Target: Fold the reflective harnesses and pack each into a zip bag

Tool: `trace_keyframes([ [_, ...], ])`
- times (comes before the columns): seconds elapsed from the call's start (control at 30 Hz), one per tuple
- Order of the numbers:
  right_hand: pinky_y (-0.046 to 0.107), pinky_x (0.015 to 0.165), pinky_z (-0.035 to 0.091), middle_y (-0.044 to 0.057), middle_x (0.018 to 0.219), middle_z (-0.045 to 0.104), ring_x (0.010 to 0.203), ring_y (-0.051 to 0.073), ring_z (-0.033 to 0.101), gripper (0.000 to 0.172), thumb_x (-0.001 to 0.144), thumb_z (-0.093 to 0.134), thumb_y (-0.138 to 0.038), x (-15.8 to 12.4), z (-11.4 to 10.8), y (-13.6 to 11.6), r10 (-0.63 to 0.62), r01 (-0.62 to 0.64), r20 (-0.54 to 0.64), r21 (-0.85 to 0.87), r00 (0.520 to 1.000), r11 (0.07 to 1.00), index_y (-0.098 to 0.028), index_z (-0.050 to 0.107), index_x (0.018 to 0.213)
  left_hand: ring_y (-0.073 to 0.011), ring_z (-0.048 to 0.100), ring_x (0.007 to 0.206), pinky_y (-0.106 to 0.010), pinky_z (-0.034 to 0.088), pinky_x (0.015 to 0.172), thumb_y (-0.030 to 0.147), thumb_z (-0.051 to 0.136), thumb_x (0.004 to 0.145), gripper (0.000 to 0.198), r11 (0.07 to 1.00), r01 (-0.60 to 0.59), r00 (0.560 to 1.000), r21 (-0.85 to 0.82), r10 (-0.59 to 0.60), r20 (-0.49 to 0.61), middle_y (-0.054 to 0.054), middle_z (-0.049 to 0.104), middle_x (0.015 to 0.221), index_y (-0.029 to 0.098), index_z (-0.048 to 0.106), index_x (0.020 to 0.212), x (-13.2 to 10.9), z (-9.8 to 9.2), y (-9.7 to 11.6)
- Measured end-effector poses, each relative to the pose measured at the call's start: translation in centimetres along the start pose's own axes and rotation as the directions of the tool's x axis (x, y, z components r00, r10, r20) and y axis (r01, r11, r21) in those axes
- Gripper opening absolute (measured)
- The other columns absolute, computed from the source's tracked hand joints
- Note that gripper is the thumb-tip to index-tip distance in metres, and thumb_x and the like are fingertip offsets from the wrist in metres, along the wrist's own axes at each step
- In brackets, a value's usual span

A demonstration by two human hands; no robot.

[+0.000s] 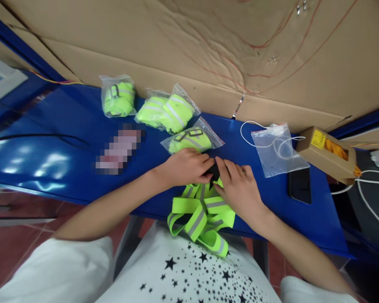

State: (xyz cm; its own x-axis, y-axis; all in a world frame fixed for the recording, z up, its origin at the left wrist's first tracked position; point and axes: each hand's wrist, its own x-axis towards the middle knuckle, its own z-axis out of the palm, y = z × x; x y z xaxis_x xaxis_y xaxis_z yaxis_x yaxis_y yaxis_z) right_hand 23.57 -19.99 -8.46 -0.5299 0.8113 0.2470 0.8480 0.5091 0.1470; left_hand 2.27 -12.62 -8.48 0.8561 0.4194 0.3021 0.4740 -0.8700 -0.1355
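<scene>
Bunched neon-yellow reflective straps [194,219] with grey stripes hang over the table's front edge toward my lap. At their top, a small black piece [213,170] sits between my two hands; whether it is a buckle or a patch I cannot make out. My left hand [189,167] pinches it from the left, fingers closed. My right hand [238,185] grips its right side and the strap beside it, fingers curled. Just beyond my hands lies a clear bag [191,141] with a folded yellow strap and black buckles inside.
Several more bagged straps [118,99] lie along the back of the blue table [72,122]. A pixelated pink patch [120,151] is at left. To the right are an empty plastic bag [278,153], a white cable [255,145], a black phone [299,185] and a cardboard box [326,155].
</scene>
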Motion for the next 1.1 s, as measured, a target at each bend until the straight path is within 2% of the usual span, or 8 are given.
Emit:
trace_keyframes([
  [0.17,0.042,0.095,0.04,0.014,0.117,0.073,0.101,0.027,0.066,0.052,0.096,0.067,-0.026,0.3,-2.1,2.5,0.024,-0.02,-0.094,0.049,0.995,0.999,-0.01,0.052,0.144,-0.0256,0.074,0.094,-0.036,0.05,0.084,0.054,0.07,0.095,0.051,0.978,0.084,0.996,-0.192,-0.08,0.027,-0.009,0.077,0.108,0.014,0.059,0.124,0.3,-2.7,-1.8],
  [0.3,0.041,0.09,0.041,0.01,0.105,0.072,0.093,0.027,0.065,0.056,0.094,0.069,-0.026,0.7,-3.7,3.4,-0.007,0.008,-0.136,0.004,0.991,1.0,-0.012,0.05,0.146,-0.0242,0.073,0.089,-0.033,0.049,0.078,0.054,0.062,0.1,0.039,0.964,0.105,0.994,-0.244,-0.091,0.069,-0.006,0.075,0.099,0.016,0.061,0.109,0.9,-4.4,-2.3],
  [0.5,0.039,0.082,0.043,0.011,0.098,0.072,0.083,0.026,0.065,0.067,0.097,0.062,-0.022,1.3,-4.1,3.4,-0.058,0.056,-0.166,-0.016,0.984,0.998,-0.009,0.036,0.157,-0.0284,0.071,0.086,-0.04,0.05,0.08,0.035,0.062,0.097,0.026,0.993,0.111,0.994,0.037,-0.11,-0.013,-0.012,0.073,0.098,0.011,0.067,0.105,2.9,-5.5,-1.3],
  [0.6,0.039,0.079,0.043,0.008,0.088,0.071,0.076,0.024,0.063,0.071,0.097,0.066,-0.027,1.5,-4.3,3.4,-0.033,0.035,-0.15,0.014,0.988,0.999,-0.009,0.035,0.158,-0.0276,0.071,0.079,-0.038,0.05,0.072,0.035,0.063,0.096,0.03,0.99,0.011,1.0,0.141,-0.011,0.005,-0.012,0.073,0.094,0.008,0.069,0.108,3.4,-5.7,-1.5],
  [0.77,0.044,0.087,0.044,0.019,0.133,0.066,0.101,0.03,0.065,0.077,0.098,0.067,-0.034,2.1,-4.3,1.6,-0.035,0.032,-0.08,-0.034,0.996,0.999,-0.012,0.032,0.163,-0.0258,0.071,0.067,-0.035,0.045,0.059,0.039,0.066,0.093,0.028,0.988,-0.118,0.991,0.098,0.111,0.075,-0.011,0.075,0.079,0.011,0.072,0.091,3.6,-4.5,-2.3],
  [0.87,0.045,0.085,0.045,0.021,0.129,0.066,0.102,0.032,0.064,0.069,0.096,0.067,-0.029,2.3,-3.9,1.1,-0.037,0.034,-0.051,-0.045,0.998,0.998,-0.006,0.042,0.157,-0.0249,0.07,0.063,-0.035,0.041,0.056,0.04,0.067,0.091,0.028,0.992,-0.109,0.992,0.068,0.104,0.076,-0.009,0.074,0.074,0.014,0.071,0.085,3.5,-3.7,-2.7],
  [1.0,0.04,0.083,0.049,0.013,0.112,0.066,0.099,0.028,0.064,0.05,0.086,0.063,-0.01,2.2,-3.6,2.8,0.038,-0.03,-0.046,0.177,0.998,0.984,-0.012,0.062,0.136,-0.0198,0.067,0.062,-0.031,0.036,0.055,0.046,0.057,0.098,0.03,0.996,-0.053,0.996,-0.071,0.057,0.062,-0.004,0.074,0.074,0.017,0.067,0.097,2.5,-3.6,-3.1],
  [1.1,0.036,0.085,0.051,0.01,0.111,0.065,0.098,0.025,0.064,0.052,0.075,0.052,0.001,1.7,-3.8,4.6,0.078,-0.063,-0.025,0.365,0.997,0.929,-0.016,0.067,0.122,-0.0179,0.063,0.058,-0.03,0.032,0.055,0.059,0.048,0.102,0.043,0.988,-0.011,0.998,-0.154,0.021,0.066,-0.001,0.069,0.068,0.019,0.062,0.097,1.7,-4.2,-3.5],
])
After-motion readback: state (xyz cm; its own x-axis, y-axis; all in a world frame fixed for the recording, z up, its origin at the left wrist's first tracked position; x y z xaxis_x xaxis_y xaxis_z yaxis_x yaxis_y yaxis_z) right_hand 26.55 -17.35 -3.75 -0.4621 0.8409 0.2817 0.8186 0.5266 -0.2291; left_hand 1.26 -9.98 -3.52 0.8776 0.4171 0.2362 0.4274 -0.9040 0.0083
